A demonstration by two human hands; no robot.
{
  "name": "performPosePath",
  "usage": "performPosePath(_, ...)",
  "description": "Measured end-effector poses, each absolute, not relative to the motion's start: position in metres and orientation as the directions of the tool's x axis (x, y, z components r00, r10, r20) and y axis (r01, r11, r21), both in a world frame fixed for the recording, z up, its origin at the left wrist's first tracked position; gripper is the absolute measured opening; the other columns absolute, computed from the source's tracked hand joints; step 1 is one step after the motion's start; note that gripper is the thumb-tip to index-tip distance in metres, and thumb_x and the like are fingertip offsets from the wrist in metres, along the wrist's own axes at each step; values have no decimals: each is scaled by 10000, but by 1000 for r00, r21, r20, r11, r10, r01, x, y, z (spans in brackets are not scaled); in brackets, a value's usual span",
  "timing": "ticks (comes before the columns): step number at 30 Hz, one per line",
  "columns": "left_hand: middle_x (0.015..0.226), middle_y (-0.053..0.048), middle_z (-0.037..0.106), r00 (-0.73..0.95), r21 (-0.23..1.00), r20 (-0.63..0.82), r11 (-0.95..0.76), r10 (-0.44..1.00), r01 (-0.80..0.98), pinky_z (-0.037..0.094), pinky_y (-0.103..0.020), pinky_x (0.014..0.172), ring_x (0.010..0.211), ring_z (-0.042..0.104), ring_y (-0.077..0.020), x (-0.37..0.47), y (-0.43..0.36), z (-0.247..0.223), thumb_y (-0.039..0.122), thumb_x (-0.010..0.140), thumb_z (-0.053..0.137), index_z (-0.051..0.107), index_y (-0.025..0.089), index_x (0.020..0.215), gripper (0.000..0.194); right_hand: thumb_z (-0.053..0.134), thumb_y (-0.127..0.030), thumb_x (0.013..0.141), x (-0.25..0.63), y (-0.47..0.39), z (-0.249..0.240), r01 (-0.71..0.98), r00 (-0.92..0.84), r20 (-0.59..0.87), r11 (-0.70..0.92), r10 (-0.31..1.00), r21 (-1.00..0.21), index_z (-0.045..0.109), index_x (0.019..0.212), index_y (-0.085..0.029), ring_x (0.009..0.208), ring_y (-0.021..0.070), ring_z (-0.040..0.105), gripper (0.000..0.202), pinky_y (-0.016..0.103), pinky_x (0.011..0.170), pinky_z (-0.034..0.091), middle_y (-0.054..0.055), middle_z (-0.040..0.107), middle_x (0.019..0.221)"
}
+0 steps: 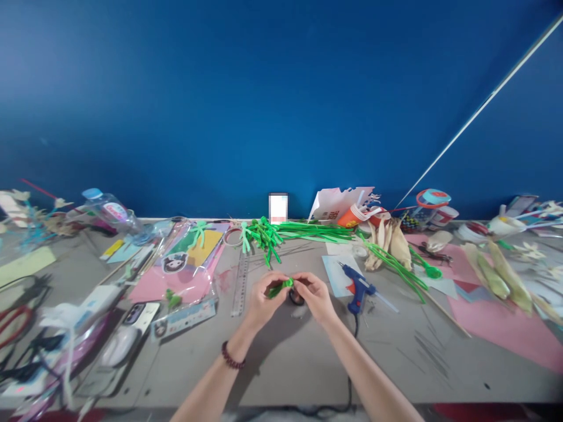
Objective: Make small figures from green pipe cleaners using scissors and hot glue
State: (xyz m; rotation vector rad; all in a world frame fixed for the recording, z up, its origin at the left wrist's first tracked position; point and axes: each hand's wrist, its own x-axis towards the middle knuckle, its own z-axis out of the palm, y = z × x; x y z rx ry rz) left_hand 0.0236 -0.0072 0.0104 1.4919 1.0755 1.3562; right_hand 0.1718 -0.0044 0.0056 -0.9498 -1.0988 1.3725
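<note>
Above the middle of the table, my left hand (269, 296) and my right hand (314, 293) meet, with thumbs and fingers pinched on a small bunch of green pipe cleaner (288, 282). Part of the bunch shows in the left hand's curl; fingers cover the rest. Just beneath the fingertips a dark round object (297, 298) is partly hidden. Behind the hands lie bent green pipe cleaner pieces (266, 234) and a bundle of straight green pipe cleaners (316, 230). A clear ruler (240, 284) is left of my left hand.
A blue glue gun (361, 288) lies right of my hands, its cord running to the front edge. Further left are a phone (143, 316), a plastic bottle (112, 210) and scissors (15, 322). Rightward are paper cups (352, 215), longer green stems (396, 266) and pink paper (505, 334).
</note>
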Motion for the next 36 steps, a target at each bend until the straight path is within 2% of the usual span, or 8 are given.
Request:
performPosePath(5,870,-64,649,43,973,209,-203,977,-109,516,-275,724,797,620,-164,23,-5,6,258,699,680,648,164,825,160,731,-376,688,170,-3,8,-399,-117,24,-25,993,-917,612,800,-182,475,70,495,254,204,470,439,-22,572,664)
performPosePath(9,775,-43,663,70,962,101,-80,992,-262,502,-252,646,700,612,-142,22,-3,4,297,661,732,644,166,794,206,739,-387,667,170,-6,13,-340,-106,30,-8,994,-940,623,798,-172,490,76,514,277,210,487,461,-4,594,699)
performPosePath(13,803,-52,674,89,954,74,-44,993,-296,498,-265,663,718,612,-150,21,-2,2,327,638,759,648,165,802,256,732,-407,654,170,-9,20,-248,-81,46,25,996,-968,644,833,-173,512,90,522,308,218,495,474,12,609,716)
performPosePath(18,797,-56,660,102,960,80,-49,992,-275,491,-259,645,725,604,-154,20,-2,3,355,623,768,647,159,794,287,716,-418,660,170,-10,25,-164,-71,77,65,995,-984,647,801,-178,557,114,542,287,236,516,497,27,615,751)
performPosePath(22,803,-50,657,127,953,99,-57,987,-297,491,-259,657,729,604,-150,19,-2,7,318,632,768,652,166,793,250,712,-386,679,169,-11,20,-205,-59,80,66,995,-976,630,807,-179,562,110,539,256,228,519,490,15,600,727)
performPosePath(25,824,-46,659,120,946,173,-131,978,-297,495,-284,744,794,613,-160,18,-2,10,273,635,769,658,175,790,215,699,-365,706,168,-12,18,-237,-49,104,90,993,-967,627,803,-179,566,101,531,222,222,517,486,13,582,758)
performPosePath(32,900,-93,680,168,950,311,-312,936,-21,474,-358,868,915,616,-204,14,-2,11,259,724,694,677,172,813,126,622,-395,776,172,-12,20,-143,-26,176,171,984,-975,618,790,-176,607,113,535,219,226,531,493,35,567,811)
performPosePath(36,942,-98,688,149,960,272,-279,951,29,491,-354,844,892,633,-199,15,-4,10,273,723,692,645,180,973,270,594,-364,800,174,-12,20,-89,-30,229,226,973,-970,613,796,-184,662,132,553,181,227,556,501,47,565,823)
